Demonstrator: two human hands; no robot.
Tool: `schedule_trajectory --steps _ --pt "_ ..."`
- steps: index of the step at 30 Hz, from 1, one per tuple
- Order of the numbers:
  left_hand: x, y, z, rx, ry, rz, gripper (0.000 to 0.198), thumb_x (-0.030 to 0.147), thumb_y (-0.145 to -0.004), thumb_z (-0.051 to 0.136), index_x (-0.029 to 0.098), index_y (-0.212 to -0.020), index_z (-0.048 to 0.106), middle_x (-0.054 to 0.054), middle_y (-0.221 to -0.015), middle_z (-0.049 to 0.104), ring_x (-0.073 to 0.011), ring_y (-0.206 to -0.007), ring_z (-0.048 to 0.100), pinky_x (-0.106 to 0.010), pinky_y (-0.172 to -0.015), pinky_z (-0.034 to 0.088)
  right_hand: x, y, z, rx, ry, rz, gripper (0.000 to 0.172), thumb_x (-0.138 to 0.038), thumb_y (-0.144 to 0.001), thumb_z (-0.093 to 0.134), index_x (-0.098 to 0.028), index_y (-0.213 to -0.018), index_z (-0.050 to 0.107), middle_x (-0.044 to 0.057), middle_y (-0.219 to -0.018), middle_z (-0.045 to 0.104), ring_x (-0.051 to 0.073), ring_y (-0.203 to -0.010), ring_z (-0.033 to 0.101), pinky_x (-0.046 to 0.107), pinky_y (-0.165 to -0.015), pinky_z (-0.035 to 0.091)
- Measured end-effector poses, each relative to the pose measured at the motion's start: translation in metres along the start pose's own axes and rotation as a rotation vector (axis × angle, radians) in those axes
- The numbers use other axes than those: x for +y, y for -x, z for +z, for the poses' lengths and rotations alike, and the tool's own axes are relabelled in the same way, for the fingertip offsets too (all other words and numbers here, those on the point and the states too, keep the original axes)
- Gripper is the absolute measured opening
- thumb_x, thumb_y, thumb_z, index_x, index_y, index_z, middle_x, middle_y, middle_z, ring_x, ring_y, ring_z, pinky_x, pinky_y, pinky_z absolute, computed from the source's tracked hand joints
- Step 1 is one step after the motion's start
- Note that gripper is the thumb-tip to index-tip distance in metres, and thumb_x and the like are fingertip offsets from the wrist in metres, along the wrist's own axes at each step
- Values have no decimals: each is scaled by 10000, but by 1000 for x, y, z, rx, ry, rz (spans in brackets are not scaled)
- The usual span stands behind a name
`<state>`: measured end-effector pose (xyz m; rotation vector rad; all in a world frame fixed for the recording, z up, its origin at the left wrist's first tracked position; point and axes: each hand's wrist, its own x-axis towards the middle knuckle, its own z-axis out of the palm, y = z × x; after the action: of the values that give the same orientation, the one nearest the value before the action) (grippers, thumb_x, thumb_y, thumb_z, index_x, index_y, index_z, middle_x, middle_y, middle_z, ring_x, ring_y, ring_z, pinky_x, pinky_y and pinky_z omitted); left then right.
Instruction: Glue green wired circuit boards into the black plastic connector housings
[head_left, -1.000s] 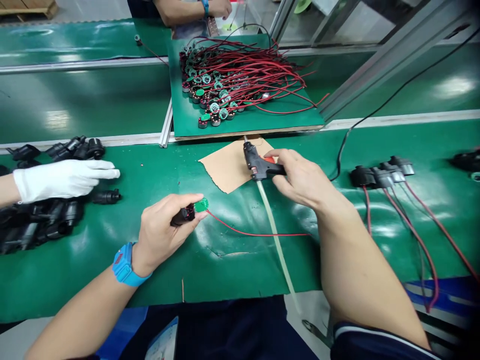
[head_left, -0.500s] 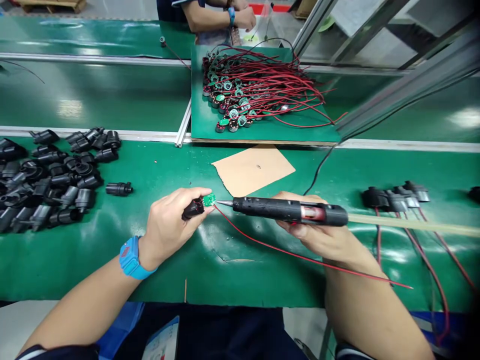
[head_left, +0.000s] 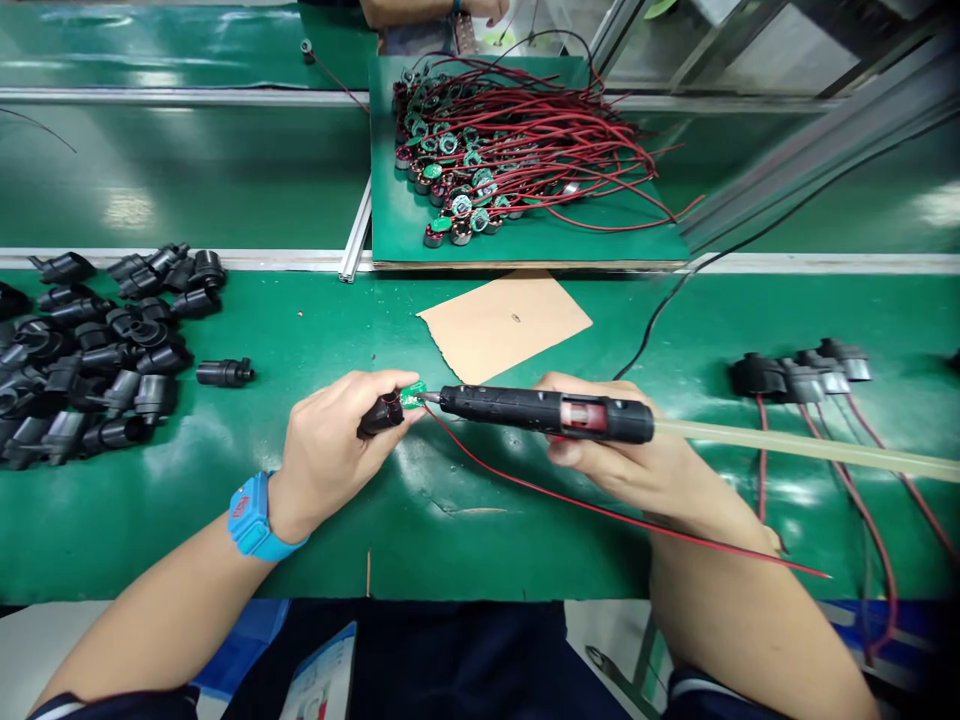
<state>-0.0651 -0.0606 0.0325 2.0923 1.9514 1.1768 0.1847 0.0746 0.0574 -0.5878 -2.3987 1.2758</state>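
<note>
Between the thumb and fingers of my left hand (head_left: 326,430) are a black plastic housing (head_left: 381,415) and a small round green circuit board (head_left: 412,394). A red wire (head_left: 540,487) runs from the board across to my right forearm. My right hand (head_left: 611,445) is wrapped around a slim black hot glue gun (head_left: 502,408), held level and pointing left. Its metal tip is at the board's face, touching or very close. From its rear end a long pale glue stick (head_left: 787,446) sticks out. Some of my right fingers are hidden behind the gun.
Many black housings (head_left: 97,350) lie heaped at left. A raised green board (head_left: 630,240) bears piled parts with red wires (head_left: 555,150). Brown cardboard (head_left: 510,325) lies ahead. Wired black housings (head_left: 802,378) sit at right, near a black cord (head_left: 652,330). A co-worker's arm (head_left: 412,10) shows beyond.
The glue gun has moved left, bringing its tip onto or right beside the green board. My left hand keeps its hold. The view has tilted slightly downward.
</note>
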Motion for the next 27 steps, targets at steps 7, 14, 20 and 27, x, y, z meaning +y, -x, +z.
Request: schedule_trajectory --steps 7,14,20,27 --pt "0 0 1 8 -13 8 238 327 -941 721 197 -1136 676 -10 -943 776 -131 -780 716 -228 -706 528 -10 0 2 20 94 80 411 -575 -907 683 -219 -757 542 -64 -587 452 97 -508 373 245 -471 310" --pt "-3 1 4 2 -59 15 224 326 -947 706 189 -1123 687 -28 -970 791 -154 -798 737 -249 -708 547 -21 6 9 14 269 107 347 -495 -949 643 -216 -760 560 -47 -559 567 100 -461 472 225 -456 348" --pt "-1 3 4 43 4 -29 250 369 -916 744 219 -1109 696 -25 -1001 796 -168 -861 753 -256 -760 581 20 6 -11 127 679 206 293 -508 -971 558 -216 -983 586 54 -806 701 198 -628 616 298 -569 416" --pt "1 5 6 50 95 -31 254 346 -905 759 222 -1117 695 -17 -977 790 -154 -824 745 -243 -725 577 64 4 -34 46 782 302 532 -455 -906 625 -180 -1351 530 185 -1246 665 363 -1081 653 517 -891 523"
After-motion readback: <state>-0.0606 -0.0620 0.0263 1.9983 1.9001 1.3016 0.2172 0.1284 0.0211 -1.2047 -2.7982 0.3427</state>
